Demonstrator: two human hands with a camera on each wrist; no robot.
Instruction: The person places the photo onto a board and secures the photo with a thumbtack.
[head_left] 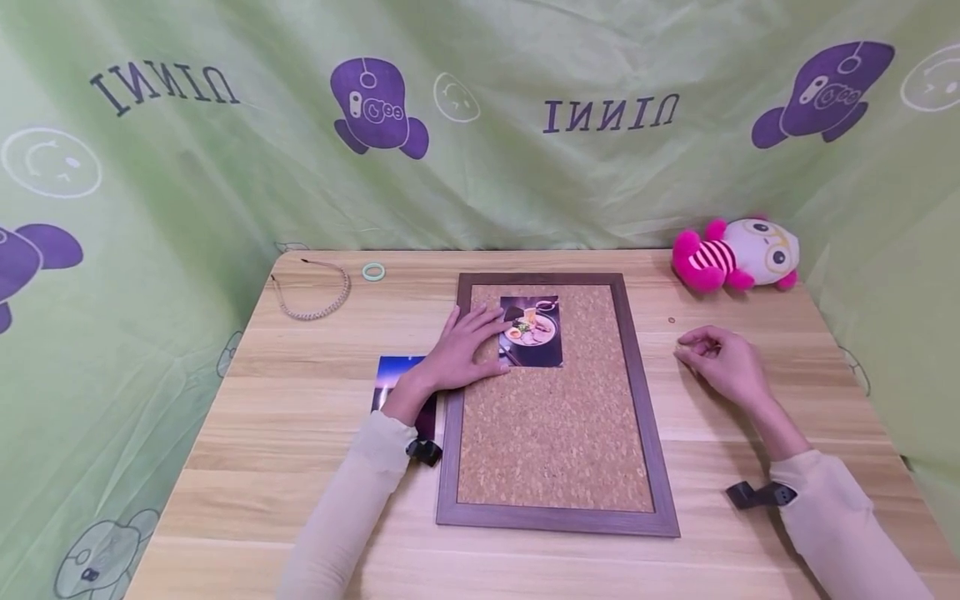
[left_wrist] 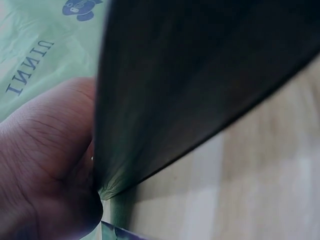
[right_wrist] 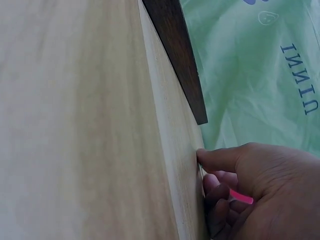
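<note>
my left hand (head_left: 461, 350), fingers apart, touched the left edge of the food photo (head_left: 536, 330) on the corkboard (head_left: 551, 442); steadying it seemed the step in hand. near a tiny round thing (head_left: 671, 320) on the desk (head_left: 262, 467), my right hand (head_left: 725, 364) curled; i couldn't tell whether its grip pinched anything. the next move likely called for keeping the photo flat.

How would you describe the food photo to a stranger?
On the table, find the framed corkboard. Near its top lies the food photo, touched by the left hand. Unlike the blue-topped photo beside the corkboard, it shows a bowl of food.
</note>
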